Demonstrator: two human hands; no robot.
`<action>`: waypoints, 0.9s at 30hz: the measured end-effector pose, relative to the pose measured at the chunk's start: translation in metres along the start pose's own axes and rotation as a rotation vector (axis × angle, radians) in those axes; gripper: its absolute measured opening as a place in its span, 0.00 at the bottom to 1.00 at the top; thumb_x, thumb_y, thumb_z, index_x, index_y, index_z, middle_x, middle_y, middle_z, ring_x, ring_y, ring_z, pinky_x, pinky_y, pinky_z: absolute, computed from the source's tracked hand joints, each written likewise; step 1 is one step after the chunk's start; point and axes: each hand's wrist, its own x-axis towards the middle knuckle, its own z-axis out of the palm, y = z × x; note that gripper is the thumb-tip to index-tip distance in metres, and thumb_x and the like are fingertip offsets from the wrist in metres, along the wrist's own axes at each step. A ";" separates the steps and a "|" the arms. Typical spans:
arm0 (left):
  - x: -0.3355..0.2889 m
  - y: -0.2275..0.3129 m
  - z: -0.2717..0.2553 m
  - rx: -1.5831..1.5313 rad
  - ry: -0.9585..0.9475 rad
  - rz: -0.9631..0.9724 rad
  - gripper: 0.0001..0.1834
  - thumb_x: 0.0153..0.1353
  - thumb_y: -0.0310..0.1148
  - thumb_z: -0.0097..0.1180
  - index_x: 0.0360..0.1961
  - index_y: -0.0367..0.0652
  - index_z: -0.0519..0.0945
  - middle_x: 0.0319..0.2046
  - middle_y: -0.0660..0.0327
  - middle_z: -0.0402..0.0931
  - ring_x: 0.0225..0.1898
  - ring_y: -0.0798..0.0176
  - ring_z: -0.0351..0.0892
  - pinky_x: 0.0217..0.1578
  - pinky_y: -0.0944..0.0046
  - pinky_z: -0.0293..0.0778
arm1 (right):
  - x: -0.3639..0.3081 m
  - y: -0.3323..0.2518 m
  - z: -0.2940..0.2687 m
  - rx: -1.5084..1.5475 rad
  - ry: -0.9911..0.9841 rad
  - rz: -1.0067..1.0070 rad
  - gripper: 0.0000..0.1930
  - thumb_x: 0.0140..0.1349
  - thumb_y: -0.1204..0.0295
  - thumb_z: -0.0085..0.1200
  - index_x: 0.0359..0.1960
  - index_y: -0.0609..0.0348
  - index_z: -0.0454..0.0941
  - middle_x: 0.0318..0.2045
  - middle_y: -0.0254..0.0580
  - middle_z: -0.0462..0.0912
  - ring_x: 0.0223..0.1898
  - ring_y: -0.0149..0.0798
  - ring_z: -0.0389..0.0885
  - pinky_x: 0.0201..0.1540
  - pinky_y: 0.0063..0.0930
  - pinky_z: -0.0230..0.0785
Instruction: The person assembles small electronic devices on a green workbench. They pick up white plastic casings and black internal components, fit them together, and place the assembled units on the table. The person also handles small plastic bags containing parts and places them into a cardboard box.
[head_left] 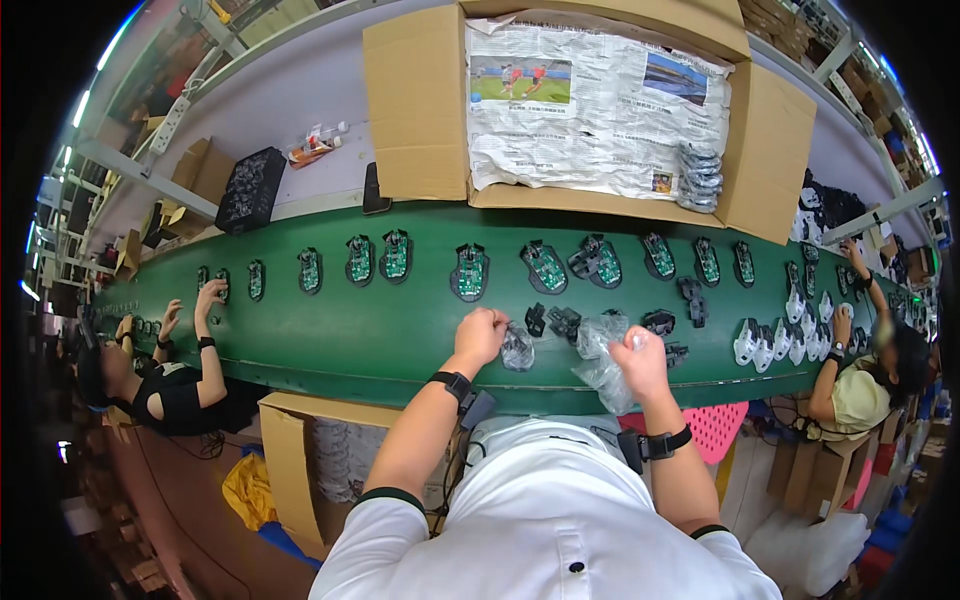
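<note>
Left hand (pixel 482 337) pinched narrow on the upper-left edge of a plastic-wrapped dark part (pixel 517 350) just over the green workbench (pixel 330 345); right hand (pixel 642 362) balled tight on a crumpled clear plastic bag (pixel 603 368), which hangs to its left over the bench's near edge. Dark plastic parts (pixel 565 323) sit between the hands, below a row of computer-mouse bases with green circuit boards (pixel 469 272). Right fingertips mostly hidden by the fist, wrapped part's shape blurred by film, can't tell whether the bag holds anything.
</note>
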 end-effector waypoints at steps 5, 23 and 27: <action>-0.021 0.040 -0.039 -0.646 -0.121 0.032 0.08 0.63 0.22 0.59 0.42 0.36 0.86 0.41 0.55 0.86 0.43 0.65 0.84 0.47 0.66 0.79 | -0.005 0.028 0.014 0.204 -0.093 -0.049 0.10 0.58 0.75 0.62 0.26 0.58 0.70 0.38 0.38 0.84 0.37 0.28 0.77 0.42 0.26 0.72; -0.046 0.079 -0.110 -0.060 0.130 0.678 0.14 0.48 0.21 0.66 0.35 0.52 0.90 0.47 0.62 0.84 0.48 0.54 0.82 0.50 0.58 0.79 | 0.019 -0.073 0.013 -0.264 -0.087 -0.634 0.05 0.55 0.73 0.67 0.33 0.56 0.87 0.37 0.44 0.85 0.39 0.48 0.85 0.42 0.36 0.77; -0.032 0.086 -0.109 -0.042 0.238 0.747 0.14 0.47 0.23 0.67 0.35 0.54 0.89 0.47 0.63 0.83 0.49 0.53 0.81 0.49 0.56 0.78 | 0.028 -0.087 0.007 -0.287 -0.050 -0.685 0.06 0.55 0.73 0.67 0.34 0.57 0.86 0.37 0.44 0.86 0.40 0.49 0.85 0.43 0.36 0.78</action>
